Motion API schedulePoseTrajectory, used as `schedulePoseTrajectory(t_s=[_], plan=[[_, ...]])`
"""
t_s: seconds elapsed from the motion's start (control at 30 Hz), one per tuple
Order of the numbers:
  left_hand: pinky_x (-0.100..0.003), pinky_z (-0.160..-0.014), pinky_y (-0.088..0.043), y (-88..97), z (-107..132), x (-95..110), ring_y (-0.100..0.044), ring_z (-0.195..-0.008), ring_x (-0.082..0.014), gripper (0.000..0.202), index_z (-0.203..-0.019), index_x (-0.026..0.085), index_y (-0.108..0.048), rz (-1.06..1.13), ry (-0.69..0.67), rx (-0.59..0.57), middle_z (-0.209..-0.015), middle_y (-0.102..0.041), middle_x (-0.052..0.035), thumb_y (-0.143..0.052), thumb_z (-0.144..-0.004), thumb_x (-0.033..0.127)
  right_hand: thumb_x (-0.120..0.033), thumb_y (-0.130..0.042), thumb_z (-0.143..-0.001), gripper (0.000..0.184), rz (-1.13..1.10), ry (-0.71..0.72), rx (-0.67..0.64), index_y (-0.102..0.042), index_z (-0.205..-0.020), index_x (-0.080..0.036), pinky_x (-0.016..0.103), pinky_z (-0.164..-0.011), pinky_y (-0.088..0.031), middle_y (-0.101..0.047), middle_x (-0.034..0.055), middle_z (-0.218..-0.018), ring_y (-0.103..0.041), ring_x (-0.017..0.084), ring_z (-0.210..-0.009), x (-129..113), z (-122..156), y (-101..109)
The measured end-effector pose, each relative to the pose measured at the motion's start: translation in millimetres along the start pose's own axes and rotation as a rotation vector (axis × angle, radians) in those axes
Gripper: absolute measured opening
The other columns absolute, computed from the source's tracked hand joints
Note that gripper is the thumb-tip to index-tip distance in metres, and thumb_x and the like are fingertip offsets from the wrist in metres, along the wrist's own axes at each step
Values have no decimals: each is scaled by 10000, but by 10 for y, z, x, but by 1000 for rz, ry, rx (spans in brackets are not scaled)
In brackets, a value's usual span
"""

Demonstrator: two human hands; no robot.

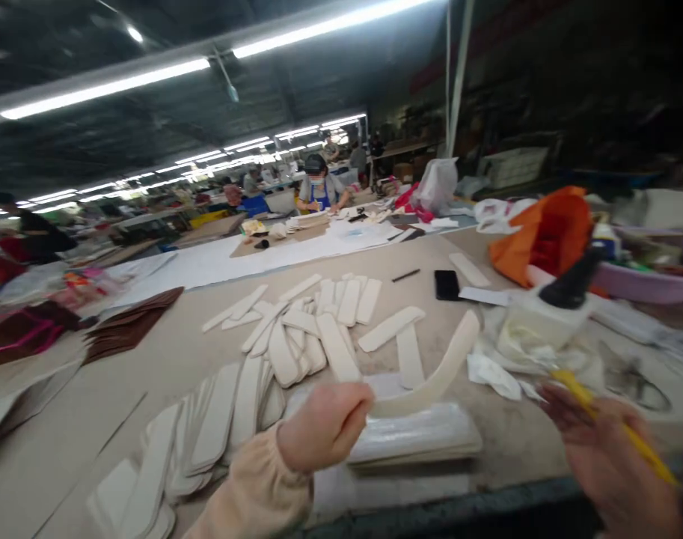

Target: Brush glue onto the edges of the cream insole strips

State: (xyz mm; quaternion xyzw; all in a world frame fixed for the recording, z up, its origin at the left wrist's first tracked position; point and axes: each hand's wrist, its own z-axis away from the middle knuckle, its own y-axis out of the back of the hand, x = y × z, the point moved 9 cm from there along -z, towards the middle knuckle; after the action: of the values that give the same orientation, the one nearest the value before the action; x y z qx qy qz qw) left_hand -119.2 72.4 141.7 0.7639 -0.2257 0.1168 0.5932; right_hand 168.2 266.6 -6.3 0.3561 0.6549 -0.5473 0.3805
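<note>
My left hand (pixel 327 423), in a cream sleeve, is closed around one end of a long cream strip (pixel 445 367). The strip curves up to the right, above a plastic-covered stack (pixel 420 438) at the table's front edge. At the lower right, my right hand (pixel 613 457) grips a yellow-handled brush (pixel 577 391). Its blurred far end meets the area by a white glue container (pixel 540 326) with a dark top. Several loose cream strips (pixel 301 322) lie in a heap beyond my left hand, and more overlapping strips (pixel 215 419) spread to its left.
A black phone (pixel 446 285) and a dark pen (pixel 405 275) lie farther back. Crumpled white tissue (pixel 494 376) sits near the container, and an orange bag (pixel 543 232) stands behind it. Brown sheets (pixel 131 323) are stacked on the left. Across the table a person (pixel 320 187) works.
</note>
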Motion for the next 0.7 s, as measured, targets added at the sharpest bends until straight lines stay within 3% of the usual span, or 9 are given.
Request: schedulePoseTrajectory(t_s=[0.1,0.2,0.27,0.37,0.53,0.63,0.7], plan=[[-259,-605,-461,-215,435,73,-622,-610,-151,153,-862,255,-574,207,69,9,-670,-678,-3,-431,-905,222,-456,-787,-670,338,-53,-10,-29,-553,-869,-315,473,-895,-482,-692,49,-1082,-621,300,-1082,-148,253,-205],[-250,-538,-449,-548,777,-34,-605,-541,-144,175,-817,260,-567,446,272,42,-604,-661,4,-432,-919,307,-511,-772,-671,374,-83,-115,-97,-509,-832,-299,459,-825,-521,-696,27,-1101,-682,287,-951,-123,499,-351],[-239,-478,-418,-736,984,-161,-576,-478,-136,198,-825,250,-550,609,451,108,-540,-643,12,-431,-922,376,-533,-726,-717,349,-81,-181,-93,-508,-854,-298,410,-720,-553,-693,43,-1105,-703,260,-841,-96,655,-295],[-225,-451,-383,-925,1215,-323,-546,-440,-124,250,-813,230,-547,735,634,161,-484,-620,20,-466,-901,450,-560,-709,-716,374,-58,-205,-79,-521,-884,-283,363,-622,-561,-704,78,-1036,-695,272,-828,-91,828,-142],[-211,-467,-395,-1030,1289,-553,-562,-445,-116,291,-835,206,-572,745,701,92,-487,-601,32,-506,-871,487,-292,-822,-629,394,233,-146,-25,-503,-859,-265,277,-653,-542,-697,37,-929,-665,219,-828,-52,926,-92],[-207,-421,-362,-990,1225,-737,-538,-417,-116,320,-811,199,-585,698,750,94,-468,-581,40,-528,-839,513,-309,-798,-665,350,473,-34,25,-492,-826,-253,253,-673,-522,-653,5,-837,-637,181,-765,-85,880,-230],[-206,-416,-356,-938,1156,-870,-540,-423,-120,328,-782,195,-593,629,794,109,-463,-570,42,-538,-819,515,-344,-765,-707,313,611,50,-13,-492,-824,-245,258,-679,-512,-622,-1,-819,-624,171,-735,-95,812,-399]])
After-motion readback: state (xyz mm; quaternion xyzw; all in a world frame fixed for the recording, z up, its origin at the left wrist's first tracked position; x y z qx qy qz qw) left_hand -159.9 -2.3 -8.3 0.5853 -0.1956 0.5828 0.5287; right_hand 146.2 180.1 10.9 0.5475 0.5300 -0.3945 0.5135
